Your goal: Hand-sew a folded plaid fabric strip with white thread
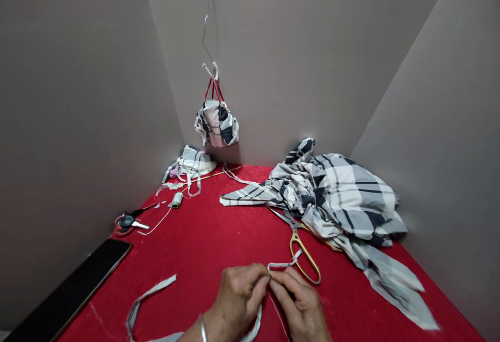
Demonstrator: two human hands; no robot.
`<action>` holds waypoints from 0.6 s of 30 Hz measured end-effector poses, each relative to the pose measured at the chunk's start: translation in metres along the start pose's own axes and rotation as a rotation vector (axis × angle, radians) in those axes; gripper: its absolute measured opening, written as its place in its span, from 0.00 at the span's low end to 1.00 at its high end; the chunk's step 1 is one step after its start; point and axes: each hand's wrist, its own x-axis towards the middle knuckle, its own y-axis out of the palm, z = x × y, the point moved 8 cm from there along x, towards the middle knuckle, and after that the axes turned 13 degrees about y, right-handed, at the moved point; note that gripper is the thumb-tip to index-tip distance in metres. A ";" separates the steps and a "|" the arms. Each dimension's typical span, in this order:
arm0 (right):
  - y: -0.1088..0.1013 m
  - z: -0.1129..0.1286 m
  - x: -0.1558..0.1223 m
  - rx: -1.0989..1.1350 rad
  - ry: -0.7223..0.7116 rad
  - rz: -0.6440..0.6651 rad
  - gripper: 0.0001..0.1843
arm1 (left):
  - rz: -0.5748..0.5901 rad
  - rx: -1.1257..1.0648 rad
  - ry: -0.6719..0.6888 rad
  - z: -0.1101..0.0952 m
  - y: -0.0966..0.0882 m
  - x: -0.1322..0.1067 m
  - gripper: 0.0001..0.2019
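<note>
My left hand [236, 300] and my right hand [299, 303] meet at the near edge of the red table [203, 243]. Both pinch a narrow grey fabric strip [283, 265] between thumb and fingers, with a small loop of it sticking up toward the gold-handled scissors [302, 256]. The rest of the strip [150, 292] trails left across the cloth and curls back under my left wrist. A metal bangle sits on my left wrist.
A heap of black-and-white plaid cloth [336, 196] lies at right, over the scissors' blades. Small red-handled scissors [127, 222], a thread spool [177, 199], fabric scraps [191, 165] and a dark flat slab [70, 292] sit at left. A plaid pouch [216, 123] hangs on the back panel.
</note>
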 end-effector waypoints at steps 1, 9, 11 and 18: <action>0.000 0.001 0.001 0.012 0.007 0.004 0.13 | -0.005 -0.038 -0.041 0.003 0.000 0.000 0.10; 0.004 -0.024 -0.003 0.263 0.215 0.025 0.10 | 0.020 -0.168 -0.143 0.010 -0.001 0.002 0.11; 0.006 -0.033 -0.002 0.404 0.307 0.011 0.14 | 0.034 -0.125 -0.092 0.005 0.000 0.003 0.12; -0.019 0.005 0.019 0.068 0.286 0.145 0.16 | 0.003 0.029 0.116 -0.006 -0.006 0.002 0.10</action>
